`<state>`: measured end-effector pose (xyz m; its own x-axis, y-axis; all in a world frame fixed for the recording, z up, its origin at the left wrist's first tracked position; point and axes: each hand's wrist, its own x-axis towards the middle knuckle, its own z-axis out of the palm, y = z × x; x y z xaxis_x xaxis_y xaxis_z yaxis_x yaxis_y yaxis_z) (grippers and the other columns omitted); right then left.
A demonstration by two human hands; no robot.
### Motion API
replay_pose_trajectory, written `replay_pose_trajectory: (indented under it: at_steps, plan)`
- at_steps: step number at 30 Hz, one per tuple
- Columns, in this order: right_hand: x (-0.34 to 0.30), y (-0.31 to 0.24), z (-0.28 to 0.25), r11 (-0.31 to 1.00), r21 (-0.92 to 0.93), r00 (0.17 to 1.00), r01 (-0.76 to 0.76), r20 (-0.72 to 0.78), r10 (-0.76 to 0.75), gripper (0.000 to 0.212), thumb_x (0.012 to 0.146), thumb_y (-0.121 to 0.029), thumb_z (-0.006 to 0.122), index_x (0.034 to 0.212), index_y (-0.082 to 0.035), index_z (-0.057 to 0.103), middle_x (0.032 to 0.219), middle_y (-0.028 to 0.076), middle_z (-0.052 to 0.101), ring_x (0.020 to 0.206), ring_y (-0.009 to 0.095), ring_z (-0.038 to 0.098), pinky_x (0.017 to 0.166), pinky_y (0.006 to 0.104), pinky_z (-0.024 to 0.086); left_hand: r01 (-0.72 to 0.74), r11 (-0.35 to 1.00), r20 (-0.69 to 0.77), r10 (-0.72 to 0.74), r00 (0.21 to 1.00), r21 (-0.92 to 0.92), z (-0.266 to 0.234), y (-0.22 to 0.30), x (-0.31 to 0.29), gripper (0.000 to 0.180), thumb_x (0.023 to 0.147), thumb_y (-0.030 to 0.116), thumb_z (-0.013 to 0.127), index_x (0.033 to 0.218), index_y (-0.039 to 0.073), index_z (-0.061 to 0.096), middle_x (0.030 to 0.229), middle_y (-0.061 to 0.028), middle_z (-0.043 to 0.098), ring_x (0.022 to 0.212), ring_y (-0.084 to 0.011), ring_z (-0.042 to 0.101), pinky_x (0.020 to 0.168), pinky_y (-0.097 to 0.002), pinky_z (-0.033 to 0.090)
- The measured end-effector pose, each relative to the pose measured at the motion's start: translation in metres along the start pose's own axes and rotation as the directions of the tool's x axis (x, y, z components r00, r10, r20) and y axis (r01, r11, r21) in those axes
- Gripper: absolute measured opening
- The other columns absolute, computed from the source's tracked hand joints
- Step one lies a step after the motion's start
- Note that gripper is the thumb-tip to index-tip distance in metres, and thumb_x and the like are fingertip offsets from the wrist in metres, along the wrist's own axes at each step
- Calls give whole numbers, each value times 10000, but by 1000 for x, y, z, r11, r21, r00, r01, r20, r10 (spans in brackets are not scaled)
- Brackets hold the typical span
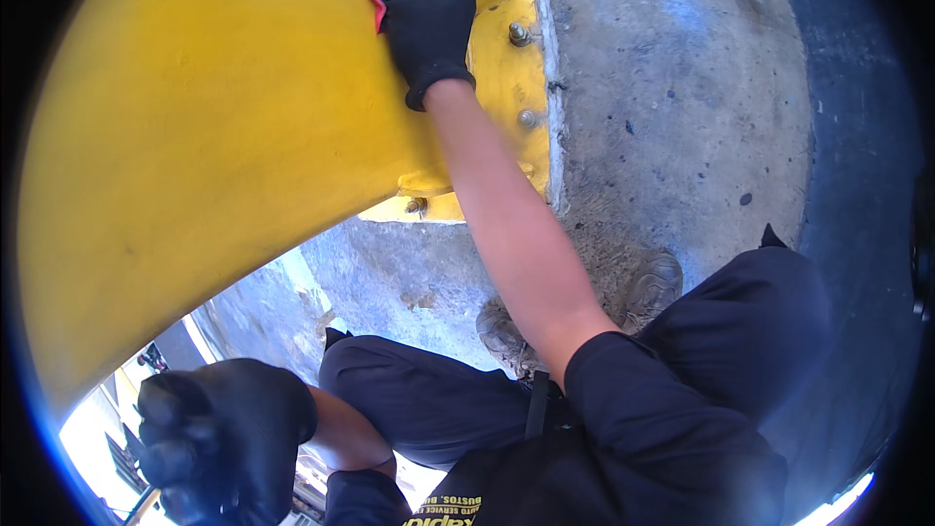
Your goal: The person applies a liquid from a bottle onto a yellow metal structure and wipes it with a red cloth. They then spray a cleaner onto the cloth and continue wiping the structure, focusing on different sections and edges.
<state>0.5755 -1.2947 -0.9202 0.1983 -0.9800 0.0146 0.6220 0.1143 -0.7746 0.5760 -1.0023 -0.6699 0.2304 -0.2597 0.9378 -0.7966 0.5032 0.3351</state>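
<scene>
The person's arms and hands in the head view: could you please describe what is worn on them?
Both hands, left and right, wear black gloves ending at the wrist. The forearms are bare. The right arm has a short black sleeve; a dark cuff shows near the left arm.

Right hand (pixel 426 15) on post (pixel 214 136), baseplate (pixel 521 68) beside it.

I crouch on a grey concrete floor (pixel 672 88), stained and pitted, darker toward the right. A yellow base plate (pixel 506 88) is bolted to it beside a pale seam. Bright daylight glares at the lower left, where things blur.
</scene>
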Motion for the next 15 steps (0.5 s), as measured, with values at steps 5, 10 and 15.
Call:
replay_pose_trajectory:
  at_steps: [5,10,15]
  plan:
    - [6,64,-49,917,-342,913,-203,-405,51,305,989,-275,881,1030,26,859,1033,127,832,930,243,781,899,380,601,-129,985,103,117,988,117,13,-26,-17,277,1008,272,446,802,241,628,661,8,556,630,-212,625,607,-418,484]
    - [25,50,-71,966,-108,804,-235,-581,131,335,1034,-248,785,866,42,777,1044,160,799,799,233,756,788,419,606,-49,998,-116,45,992,-32,12,-10,-5,275,995,267,443,815,243,649,684,8,594,645,-192,635,611,-413,487]
    - [24,60,-21,918,-360,934,-167,-355,31,238,935,-183,790,1101,-13,779,1088,231,795,1069,390,775,959,445,585,-47,989,-37,52,998,140,10,-8,-10,261,978,284,476,834,257,692,706,6,630,635,-183,624,608,-406,478]
